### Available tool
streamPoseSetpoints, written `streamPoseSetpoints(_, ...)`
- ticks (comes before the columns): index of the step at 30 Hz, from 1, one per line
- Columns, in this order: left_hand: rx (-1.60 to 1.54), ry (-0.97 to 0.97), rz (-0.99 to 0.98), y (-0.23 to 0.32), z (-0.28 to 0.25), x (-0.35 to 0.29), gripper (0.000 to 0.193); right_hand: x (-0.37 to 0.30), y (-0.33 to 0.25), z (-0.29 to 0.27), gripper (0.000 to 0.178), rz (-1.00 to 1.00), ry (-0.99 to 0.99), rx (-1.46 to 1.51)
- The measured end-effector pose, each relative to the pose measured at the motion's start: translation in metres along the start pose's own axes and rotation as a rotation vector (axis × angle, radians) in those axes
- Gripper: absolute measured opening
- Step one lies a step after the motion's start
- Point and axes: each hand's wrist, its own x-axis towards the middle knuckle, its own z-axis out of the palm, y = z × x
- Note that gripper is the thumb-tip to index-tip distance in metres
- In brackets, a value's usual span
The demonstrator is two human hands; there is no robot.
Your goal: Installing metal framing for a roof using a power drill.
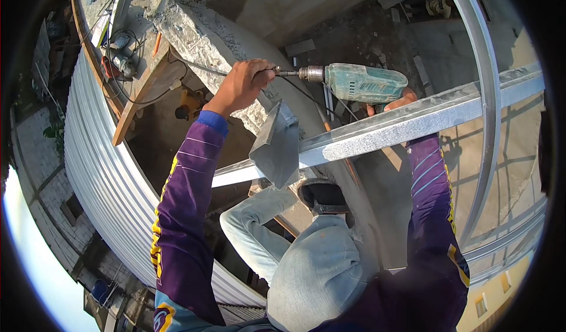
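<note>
A teal power drill (367,83) lies level across the upper middle, its chuck pointing left. My right hand (402,100) is wrapped round its grip behind a galvanized steel beam (407,120), which partly hides the fingers. At the other end, my left hand (243,84) pinches the bit (286,72) in front of the chuck, fingers closed. Below the drill, a bent grey metal plate (277,146) sits on the beam close to the rough concrete edge (203,43).
A curved metal bar (483,96) crosses the beam on the right. At left, a power tool (121,64) with tangled cables rests near a wooden board (141,93). Corrugated roofing (112,173) drops away at left. My bent leg (259,220) and dark shoe (323,196) are below the beam.
</note>
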Motion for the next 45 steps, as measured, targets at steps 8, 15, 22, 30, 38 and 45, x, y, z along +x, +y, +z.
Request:
streamPoseSetpoints(8,0.03,-0.071,0.023,0.003,0.002,0.006,0.021,-0.013,-0.028,0.002,0.064,0.041,0.169,-0.329)
streamPoseSetpoints(15,0.033,-0.223,-0.07,0.014,0.0,0.009,0.022,-0.015,-0.043,-0.002,0.065,0.0,0.268,-0.59)
streamPoseSetpoints(22,0.006,-0.395,-0.062,0.021,0.001,0.014,0.024,-0.019,-0.061,-0.013,0.066,-0.038,0.356,-0.786)
streamPoseSetpoints(30,-0.293,-0.647,-0.246,0.014,0.005,0.024,0.026,-0.03,-0.073,-0.024,0.067,-0.055,0.4,-0.888)
streamPoseSetpoints(38,-0.236,-0.75,-0.22,0.024,0.013,0.031,0.029,-0.029,-0.077,-0.024,0.068,-0.06,0.395,-0.942)
streamPoseSetpoints(45,-0.264,-0.711,-0.189,0.015,0.023,0.034,0.027,-0.028,-0.094,-0.012,0.069,-0.107,0.302,-0.833)
